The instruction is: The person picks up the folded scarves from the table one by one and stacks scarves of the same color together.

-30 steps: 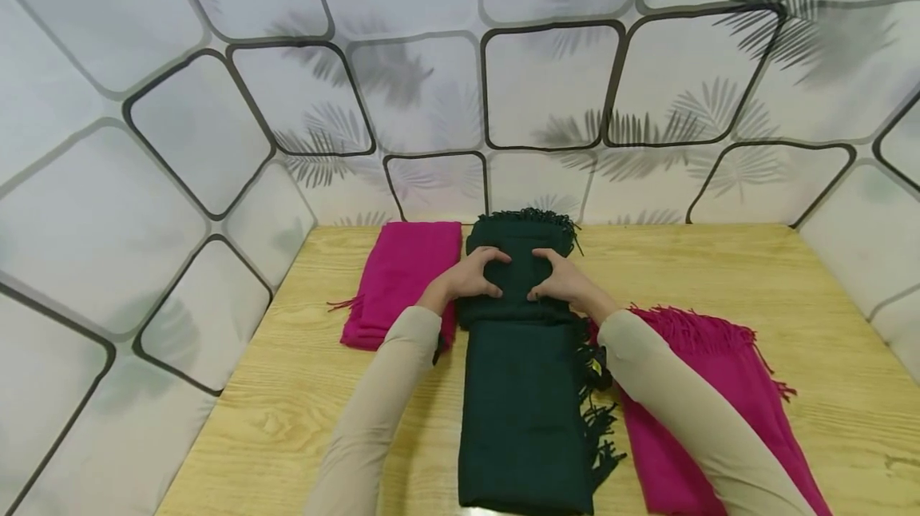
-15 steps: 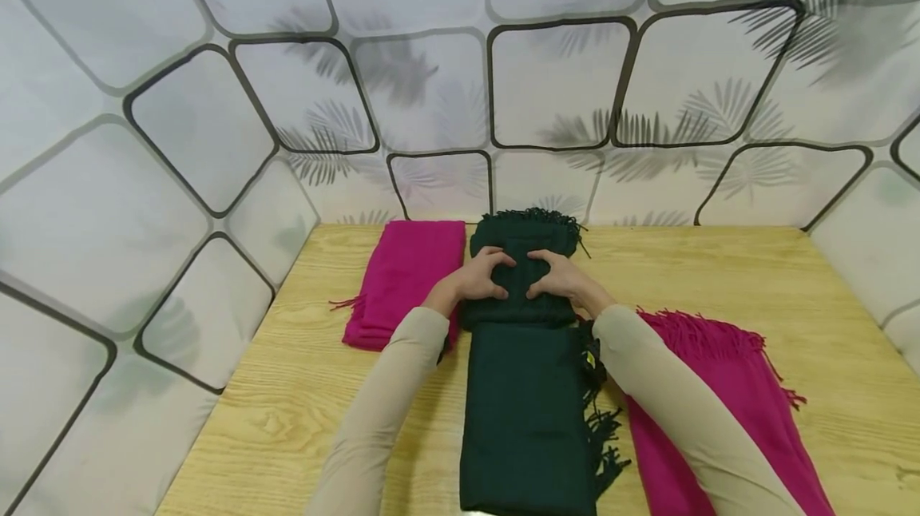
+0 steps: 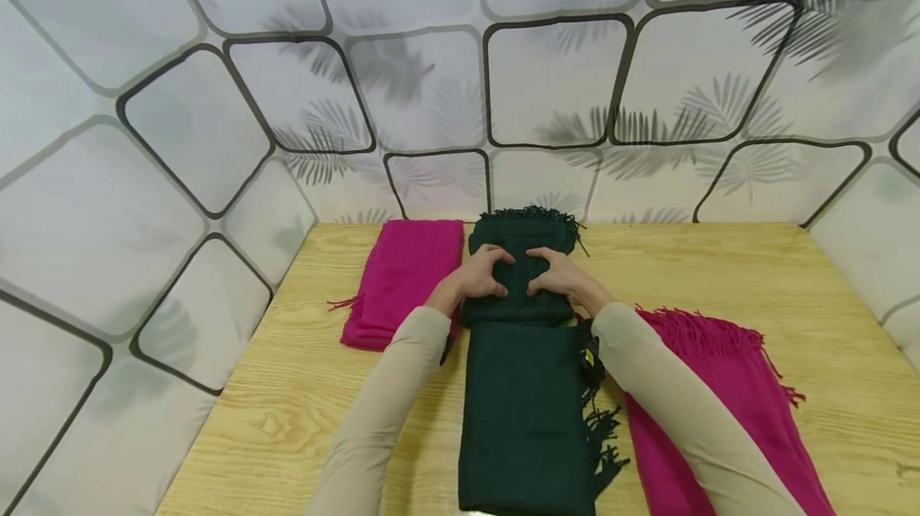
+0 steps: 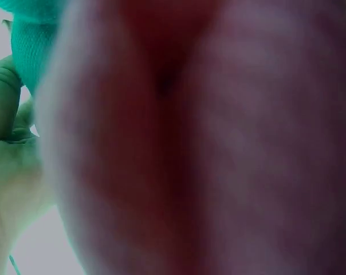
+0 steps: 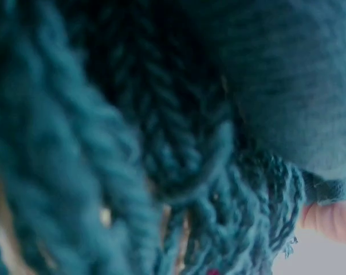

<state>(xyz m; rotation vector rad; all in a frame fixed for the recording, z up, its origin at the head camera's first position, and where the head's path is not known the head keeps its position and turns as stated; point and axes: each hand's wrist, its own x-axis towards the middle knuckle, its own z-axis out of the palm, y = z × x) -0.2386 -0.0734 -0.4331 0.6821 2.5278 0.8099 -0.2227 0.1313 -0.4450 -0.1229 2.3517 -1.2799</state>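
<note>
While gripped: dark green scarf [image 3: 525, 388]

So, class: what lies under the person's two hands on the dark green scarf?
Both the left hand and right hand grip a rolled part of the dark green scarf. The wooden table under that roll is covered.

matt knitted green scarf [image 3: 525, 388], grained wooden table [image 3: 719, 276]

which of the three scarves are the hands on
The dark green fringed scarf in the middle: the left hand and right hand both grip its rolled far end. The folded magenta scarf and the spread magenta scarf lie untouched by either hand.
</note>
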